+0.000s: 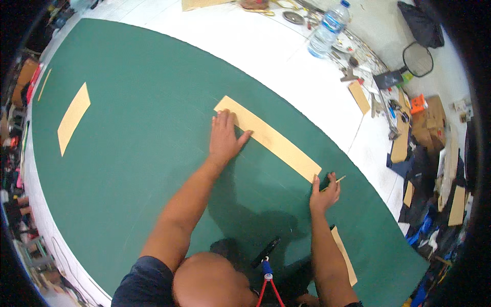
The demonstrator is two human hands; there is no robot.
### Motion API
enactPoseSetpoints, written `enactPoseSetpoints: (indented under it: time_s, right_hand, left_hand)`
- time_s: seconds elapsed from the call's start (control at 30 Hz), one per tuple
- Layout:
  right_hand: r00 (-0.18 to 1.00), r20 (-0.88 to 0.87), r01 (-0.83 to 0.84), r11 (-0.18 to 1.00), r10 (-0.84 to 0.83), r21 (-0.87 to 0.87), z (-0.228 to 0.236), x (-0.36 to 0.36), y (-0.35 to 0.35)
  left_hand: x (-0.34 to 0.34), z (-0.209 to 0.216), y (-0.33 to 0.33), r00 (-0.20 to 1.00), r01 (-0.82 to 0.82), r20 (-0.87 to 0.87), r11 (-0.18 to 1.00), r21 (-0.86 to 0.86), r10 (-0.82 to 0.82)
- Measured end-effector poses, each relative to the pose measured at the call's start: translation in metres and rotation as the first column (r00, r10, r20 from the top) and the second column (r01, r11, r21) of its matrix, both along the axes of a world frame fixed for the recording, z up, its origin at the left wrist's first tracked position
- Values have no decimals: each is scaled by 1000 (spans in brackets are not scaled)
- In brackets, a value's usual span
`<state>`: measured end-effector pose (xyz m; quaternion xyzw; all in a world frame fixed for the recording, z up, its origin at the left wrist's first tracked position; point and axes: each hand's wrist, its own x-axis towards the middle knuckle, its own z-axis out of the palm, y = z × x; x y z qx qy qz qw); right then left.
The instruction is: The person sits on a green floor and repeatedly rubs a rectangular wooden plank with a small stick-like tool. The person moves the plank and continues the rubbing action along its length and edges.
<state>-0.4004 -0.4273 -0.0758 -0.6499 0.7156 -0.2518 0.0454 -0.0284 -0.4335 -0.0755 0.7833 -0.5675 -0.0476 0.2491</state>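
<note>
A long tan cardboard strip (276,143) lies slantwise on a dark green cloth (143,128). My left hand (223,135) rests on the strip's far left end, fingers flat and thumb spread along its near edge. At the strip's right end is my right hand (326,193), its thumb touching the corner. A thin, pale pencil (341,178) sticks out from between the fingers of that hand, its tip pointing right over the cloth. Faint light lines run across the cloth near the strip.
Other tan pieces lie on the cloth: one at left (74,118) and one beside my right forearm (344,257). Past the cloth on the white tiled floor (266,56) stand a water bottle (327,30), scattered tools and a cardboard box (429,123). A black object on red cords (267,268) hangs near me.
</note>
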Motion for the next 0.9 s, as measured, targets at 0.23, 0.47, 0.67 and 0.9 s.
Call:
enactPoseSetpoints:
  time_s: [0.23, 0.47, 0.67, 0.9]
  right_hand:
    - [998, -52, -44, 999, 45, 12, -6, -6, -3]
    - [998, -41, -37, 999, 39, 39, -2, -5, -3]
    - [999, -38, -11, 999, 13, 54, -1, -8, -3]
    - [998, -59, -20, 1000, 21, 19, -8, -8, 0]
  left_hand:
    - [-1, 0, 2, 999, -19, -49, 1000, -19, 18]
    - [-1, -4, 2, 997, -24, -68, 998, -57, 20]
    - [-1, -4, 0, 999, -19, -44, 997, -79, 15]
    - [-2, -5, 2, 999, -17, -51, 996, -87, 13]
